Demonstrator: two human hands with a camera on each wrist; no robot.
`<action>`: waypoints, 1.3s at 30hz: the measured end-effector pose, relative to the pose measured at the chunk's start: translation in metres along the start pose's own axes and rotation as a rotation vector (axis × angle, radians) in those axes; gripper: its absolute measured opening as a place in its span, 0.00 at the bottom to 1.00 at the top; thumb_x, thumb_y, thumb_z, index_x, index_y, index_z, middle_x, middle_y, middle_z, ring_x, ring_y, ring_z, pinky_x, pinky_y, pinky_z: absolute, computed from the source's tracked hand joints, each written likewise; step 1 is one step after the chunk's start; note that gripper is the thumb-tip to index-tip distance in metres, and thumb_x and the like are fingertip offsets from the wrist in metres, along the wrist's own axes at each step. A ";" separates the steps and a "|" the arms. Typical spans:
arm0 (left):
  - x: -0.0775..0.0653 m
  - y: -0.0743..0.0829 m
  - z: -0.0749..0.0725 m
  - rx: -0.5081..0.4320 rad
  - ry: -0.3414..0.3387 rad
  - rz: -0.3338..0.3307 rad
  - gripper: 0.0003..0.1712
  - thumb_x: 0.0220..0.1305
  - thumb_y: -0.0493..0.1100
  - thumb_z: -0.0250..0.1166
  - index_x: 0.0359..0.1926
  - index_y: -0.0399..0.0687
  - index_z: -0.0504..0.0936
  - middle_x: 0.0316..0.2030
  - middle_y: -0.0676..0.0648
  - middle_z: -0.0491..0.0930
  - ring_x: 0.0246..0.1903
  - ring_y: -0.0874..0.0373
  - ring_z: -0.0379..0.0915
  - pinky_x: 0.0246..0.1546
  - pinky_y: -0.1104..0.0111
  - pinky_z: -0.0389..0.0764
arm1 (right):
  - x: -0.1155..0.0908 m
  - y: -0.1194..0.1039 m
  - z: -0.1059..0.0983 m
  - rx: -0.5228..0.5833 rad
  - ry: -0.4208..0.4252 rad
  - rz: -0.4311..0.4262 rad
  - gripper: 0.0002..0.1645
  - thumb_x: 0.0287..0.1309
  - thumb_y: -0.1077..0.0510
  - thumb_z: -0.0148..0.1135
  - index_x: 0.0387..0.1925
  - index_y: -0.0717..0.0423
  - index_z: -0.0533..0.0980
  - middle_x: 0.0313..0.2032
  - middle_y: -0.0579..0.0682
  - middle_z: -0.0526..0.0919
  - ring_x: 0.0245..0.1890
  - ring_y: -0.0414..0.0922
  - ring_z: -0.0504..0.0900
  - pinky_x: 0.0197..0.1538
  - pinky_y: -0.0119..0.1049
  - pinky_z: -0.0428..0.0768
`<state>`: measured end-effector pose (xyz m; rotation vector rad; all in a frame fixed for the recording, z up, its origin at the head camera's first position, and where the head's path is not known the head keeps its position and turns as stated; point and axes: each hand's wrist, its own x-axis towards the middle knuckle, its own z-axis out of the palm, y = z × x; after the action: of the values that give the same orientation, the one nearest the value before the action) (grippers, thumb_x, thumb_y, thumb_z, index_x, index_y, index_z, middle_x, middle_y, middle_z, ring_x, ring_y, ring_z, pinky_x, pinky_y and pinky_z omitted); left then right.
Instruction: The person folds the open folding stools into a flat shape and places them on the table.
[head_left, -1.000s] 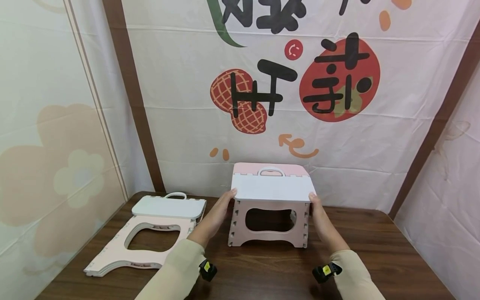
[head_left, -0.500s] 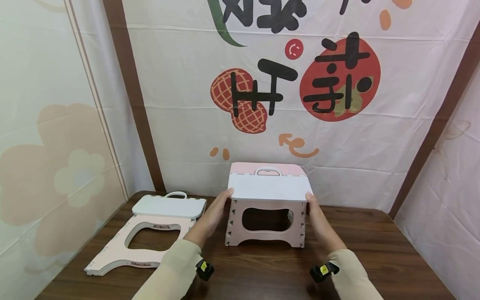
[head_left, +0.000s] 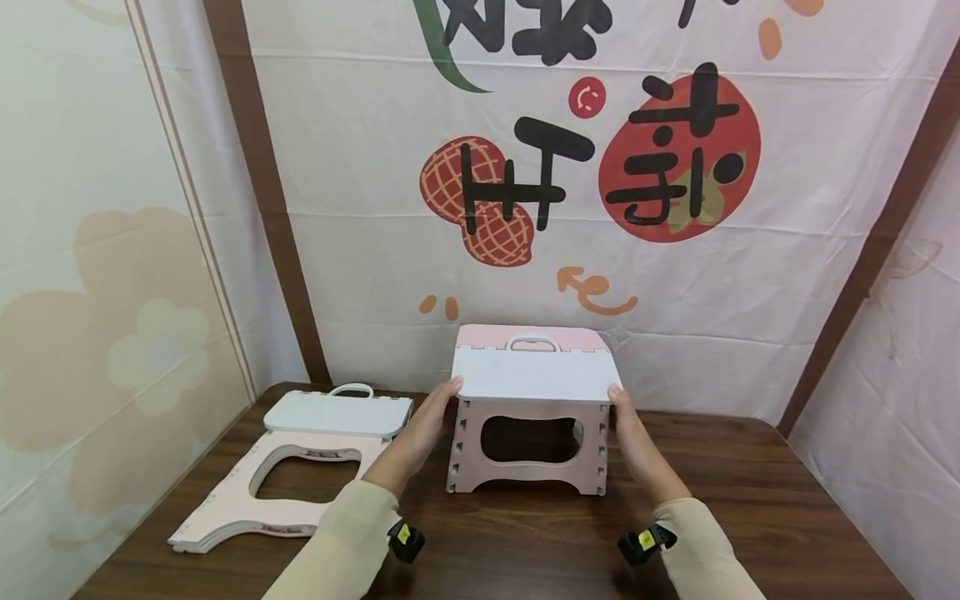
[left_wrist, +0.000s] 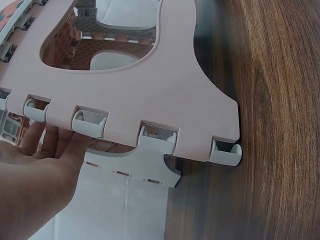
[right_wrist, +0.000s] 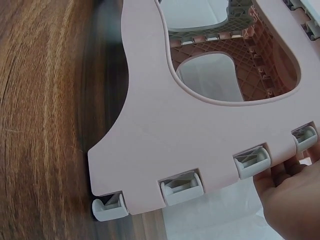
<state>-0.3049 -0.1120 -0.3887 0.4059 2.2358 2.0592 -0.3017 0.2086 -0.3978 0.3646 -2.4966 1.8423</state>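
A folding step stool (head_left: 534, 373) stands unfolded on its legs, with a white and pink top and a small white carry handle (head_left: 533, 340). My left hand (head_left: 423, 425) grips its left side, thumb at the front corner of the top. On the opposite side my right hand (head_left: 633, 429) holds it the same way. In the left wrist view, the left hand's fingers (left_wrist: 50, 142) go behind the hinged edge of the pink leg panel (left_wrist: 125, 95). The right wrist view shows the right hand's fingers (right_wrist: 280, 172) partly hidden behind the panel edge (right_wrist: 150, 135).
A second folding stool (head_left: 300, 492), folded flat, lies on the left of the dark wooden table (head_left: 525, 542). Behind the table hangs a printed white cloth (head_left: 360, 208). Each wrist wears a black strap with a small camera (head_left: 405, 540).
The unfolded stool has shifted slightly to the left, and both hands have moved along with it. The folded stool has stayed where it was.
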 end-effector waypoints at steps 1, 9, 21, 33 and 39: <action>0.000 0.000 0.000 0.002 -0.002 -0.001 0.47 0.74 0.67 0.43 0.78 0.39 0.47 0.77 0.36 0.44 0.76 0.41 0.36 0.71 0.42 0.43 | 0.000 0.000 0.000 0.000 -0.001 0.002 0.51 0.69 0.23 0.22 0.80 0.47 0.31 0.78 0.52 0.32 0.76 0.50 0.33 0.73 0.60 0.39; -0.003 0.001 -0.002 0.017 -0.003 0.001 0.47 0.75 0.68 0.42 0.79 0.40 0.45 0.77 0.37 0.41 0.76 0.41 0.33 0.71 0.42 0.42 | 0.002 0.000 0.002 -0.012 0.008 -0.038 0.48 0.71 0.26 0.22 0.80 0.47 0.32 0.78 0.52 0.31 0.76 0.49 0.32 0.73 0.60 0.36; -0.002 -0.002 -0.005 0.013 0.008 0.009 0.46 0.75 0.66 0.44 0.78 0.39 0.48 0.76 0.35 0.46 0.75 0.40 0.39 0.71 0.42 0.46 | 0.003 -0.002 -0.003 -0.009 -0.008 -0.051 0.48 0.72 0.27 0.24 0.80 0.50 0.33 0.78 0.54 0.34 0.76 0.50 0.33 0.73 0.60 0.37; -0.004 0.002 -0.006 0.036 0.026 -0.025 0.49 0.73 0.69 0.46 0.78 0.38 0.50 0.76 0.35 0.49 0.75 0.39 0.43 0.69 0.41 0.50 | 0.000 -0.007 -0.011 -0.008 -0.040 0.025 0.53 0.72 0.26 0.29 0.78 0.55 0.28 0.78 0.57 0.27 0.76 0.54 0.27 0.72 0.63 0.33; -0.006 0.003 -0.008 0.012 0.014 -0.004 0.47 0.75 0.68 0.45 0.77 0.37 0.54 0.74 0.34 0.55 0.73 0.40 0.50 0.69 0.44 0.54 | -0.001 -0.001 -0.015 -0.016 -0.071 -0.025 0.48 0.74 0.29 0.29 0.80 0.52 0.36 0.78 0.56 0.36 0.76 0.53 0.35 0.72 0.62 0.38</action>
<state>-0.3003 -0.1209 -0.3861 0.3884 2.2559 2.0546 -0.3025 0.2228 -0.3918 0.4671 -2.5381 1.8303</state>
